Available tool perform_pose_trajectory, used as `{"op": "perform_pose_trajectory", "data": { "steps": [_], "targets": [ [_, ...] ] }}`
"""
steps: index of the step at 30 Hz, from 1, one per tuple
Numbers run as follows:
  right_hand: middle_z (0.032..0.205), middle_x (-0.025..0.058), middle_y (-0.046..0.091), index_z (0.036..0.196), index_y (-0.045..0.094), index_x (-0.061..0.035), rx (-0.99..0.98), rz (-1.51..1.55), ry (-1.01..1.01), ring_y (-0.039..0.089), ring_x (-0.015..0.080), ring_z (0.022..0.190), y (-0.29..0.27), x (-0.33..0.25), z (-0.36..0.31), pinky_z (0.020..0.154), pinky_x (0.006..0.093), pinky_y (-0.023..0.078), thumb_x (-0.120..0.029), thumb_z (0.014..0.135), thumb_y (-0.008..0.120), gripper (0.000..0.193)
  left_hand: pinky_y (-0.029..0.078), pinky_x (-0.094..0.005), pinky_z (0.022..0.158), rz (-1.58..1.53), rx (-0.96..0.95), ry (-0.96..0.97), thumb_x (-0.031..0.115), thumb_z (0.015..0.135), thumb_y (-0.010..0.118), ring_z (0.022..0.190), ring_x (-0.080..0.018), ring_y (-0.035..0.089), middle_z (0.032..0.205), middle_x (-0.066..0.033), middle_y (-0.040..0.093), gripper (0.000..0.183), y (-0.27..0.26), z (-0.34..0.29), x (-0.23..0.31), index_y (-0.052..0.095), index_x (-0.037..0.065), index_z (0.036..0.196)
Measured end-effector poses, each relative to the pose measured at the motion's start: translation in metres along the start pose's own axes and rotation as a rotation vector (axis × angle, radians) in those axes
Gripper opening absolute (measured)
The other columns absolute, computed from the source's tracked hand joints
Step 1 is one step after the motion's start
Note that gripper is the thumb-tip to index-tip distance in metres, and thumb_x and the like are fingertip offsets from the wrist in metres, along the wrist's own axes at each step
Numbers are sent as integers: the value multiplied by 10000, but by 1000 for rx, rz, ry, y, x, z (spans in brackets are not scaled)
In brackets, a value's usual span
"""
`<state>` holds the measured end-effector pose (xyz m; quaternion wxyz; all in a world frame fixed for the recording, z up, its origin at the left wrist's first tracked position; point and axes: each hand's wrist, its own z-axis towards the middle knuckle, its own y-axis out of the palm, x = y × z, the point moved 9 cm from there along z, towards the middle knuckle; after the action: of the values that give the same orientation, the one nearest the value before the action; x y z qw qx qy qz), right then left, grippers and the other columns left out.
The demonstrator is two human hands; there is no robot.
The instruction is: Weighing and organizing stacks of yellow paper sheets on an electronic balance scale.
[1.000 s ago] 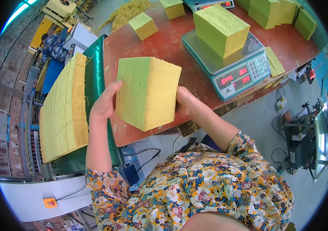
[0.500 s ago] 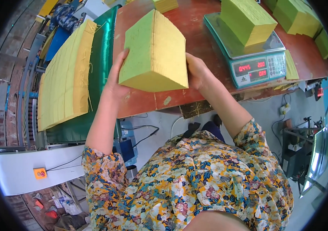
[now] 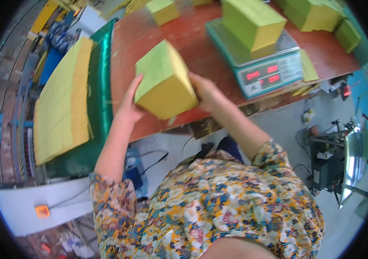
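Note:
Between my two hands is a thick block-shaped stack of yellow paper sheets [image 3: 164, 84], tilted above the front part of the red table. My left hand [image 3: 131, 99] presses its left side, with the thumb up along the edge. On the opposite side, my right hand [image 3: 203, 91] grips the stack; some of its fingers are hidden behind it. To the right, a teal digital scale [image 3: 257, 64] with a lit red display carries another yellow paper stack [image 3: 253, 23].
The red table [image 3: 125, 52] holds more yellow stacks at the far right [image 3: 313, 15] and a small one [image 3: 162, 11] at the back. On the left, a wide layered yellow slab [image 3: 63, 99] lies on a green conveyor [image 3: 100, 82]. A few flat sheets [image 3: 308, 64] lie beside the scale.
The held paper stack has tipped and sits slightly lower, with both hands still on it. The whole view has shifted, bringing more of the table's back into sight.

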<state>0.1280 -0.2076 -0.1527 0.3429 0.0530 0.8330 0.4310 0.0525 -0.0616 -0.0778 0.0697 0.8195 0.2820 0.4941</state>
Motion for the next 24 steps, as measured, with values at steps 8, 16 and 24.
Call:
{"op": "perform_pose_trajectory", "data": {
  "steps": [8, 16, 24],
  "targets": [
    [1284, 152, 599, 1336, 522, 35, -5, -396, -243, 573, 219, 1150, 15, -54, -41, 984, 350, 449, -340, 1010, 498, 497, 465, -425, 1021, 17, -5, 172, 448, 984, 523, 1239, -224, 564, 1367, -81, 572, 567, 24, -26, 6, 465, 108, 1435],
    [1172, 218, 669, 1253, 592, 59, -72, -941, -760, 634, 292, 1100, 42, -245, -115, 965, 377, 474, -381, 977, 530, 523, 445, -400, 1061, 223, 20, 614, 420, 1002, 511, 1267, -216, 546, 1400, -100, 548, 573, 172, -62, 81, 445, 61, 1444],
    [882, 67, 676, 1026, 692, -23, -114, -869, -431, 602, 147, 631, -24, -423, -82, 544, 280, 469, -428, 964, 555, 432, 464, -508, 957, 245, 8, 509, 588, 887, 613, 1209, -262, 553, 1373, -62, 549, 696, 330, 48, 125, 503, 130, 1400]
  ]
}}
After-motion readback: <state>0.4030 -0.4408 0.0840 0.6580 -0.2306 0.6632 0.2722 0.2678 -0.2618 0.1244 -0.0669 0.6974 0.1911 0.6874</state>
